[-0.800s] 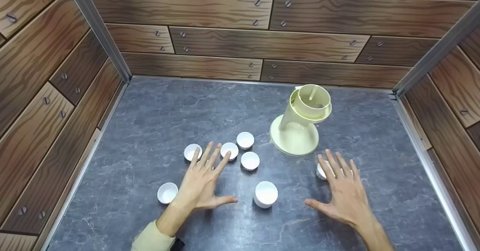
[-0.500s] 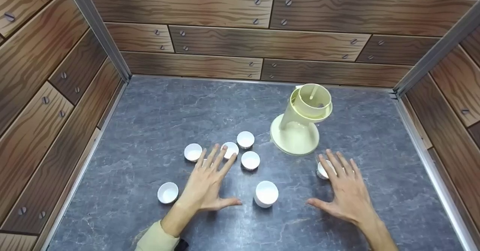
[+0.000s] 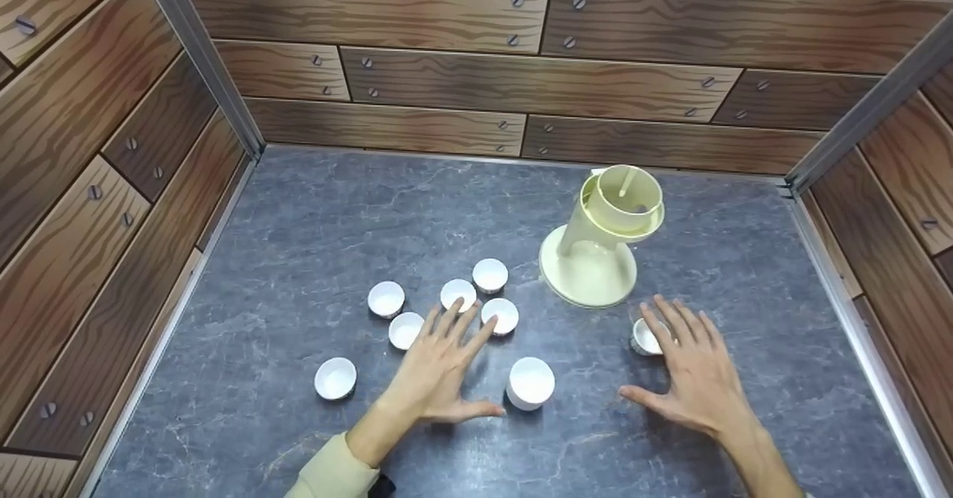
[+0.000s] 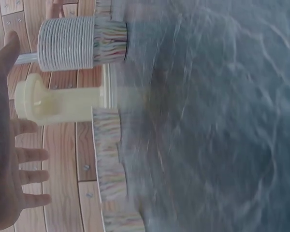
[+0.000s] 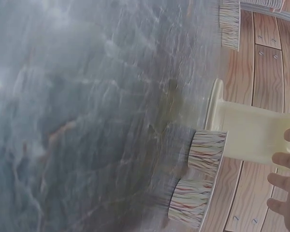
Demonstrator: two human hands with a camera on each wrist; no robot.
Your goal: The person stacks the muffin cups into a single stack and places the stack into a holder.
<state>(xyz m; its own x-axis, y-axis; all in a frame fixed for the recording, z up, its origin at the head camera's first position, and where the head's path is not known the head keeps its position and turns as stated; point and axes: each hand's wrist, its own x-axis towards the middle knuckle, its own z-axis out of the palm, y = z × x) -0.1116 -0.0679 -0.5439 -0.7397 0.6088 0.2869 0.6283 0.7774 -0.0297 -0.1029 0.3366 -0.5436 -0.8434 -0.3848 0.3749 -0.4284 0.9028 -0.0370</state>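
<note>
With fingers spread, my left hand (image 3: 439, 371) hovers over the grey table among small white paper cups, nearest to one cup (image 3: 459, 295) and another cup (image 3: 499, 316). Its thumb points at a taller stack of paper cups (image 3: 531, 384), whose nested rims and colour-streaked side show in the left wrist view (image 4: 82, 43). My right hand (image 3: 696, 379), fingers also spread, is above a paper cup (image 3: 645, 338) that its fingers partly cover. Two streaked cups (image 5: 208, 152) appear near it in the right wrist view. Neither hand holds anything.
A pale yellow plastic stand (image 3: 588, 271) with a round base and an open cylinder on top stands behind the right hand. More paper cups (image 3: 386, 299) lie left of the left hand, one (image 3: 336, 379) farther out. Wood-patterned walls (image 3: 447, 81) enclose the table.
My left hand has moved right, towards the cup stack, uncovering cups on its left. The right hand has shifted slightly right. The cups and the stand stay in place.
</note>
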